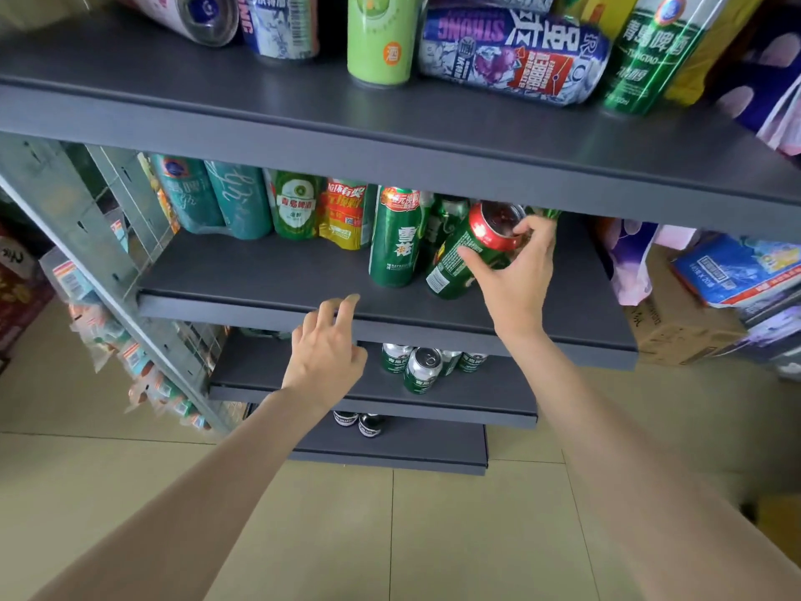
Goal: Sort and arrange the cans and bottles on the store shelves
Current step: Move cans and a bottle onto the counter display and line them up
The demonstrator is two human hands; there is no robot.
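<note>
My right hand (513, 275) grips a green can with a red top (463, 253), tilted toward me on the middle shelf (268, 271). Just left of it stands an upright green can (394, 238). Further left along the back of that shelf stand teal cans (216, 197), a green beer can (295, 206) and a yellow-red pack (344, 212). My left hand (325, 349) hovers empty with loosely curled fingers at the shelf's front edge. The top shelf (216, 106) carries a light green can (379, 36), a blue-white multipack (511, 54) lying on its side and a green multipack (650, 49).
Below, a lower shelf (477, 392) holds several silver-green cans (422, 368), and dark cans (359, 420) sit on the shelf under it. Snack packets (143, 370) hang on the rack's left side. Cardboard boxes (676, 327) and wrapped packs (737, 266) stand at the right. Tiled floor lies beneath.
</note>
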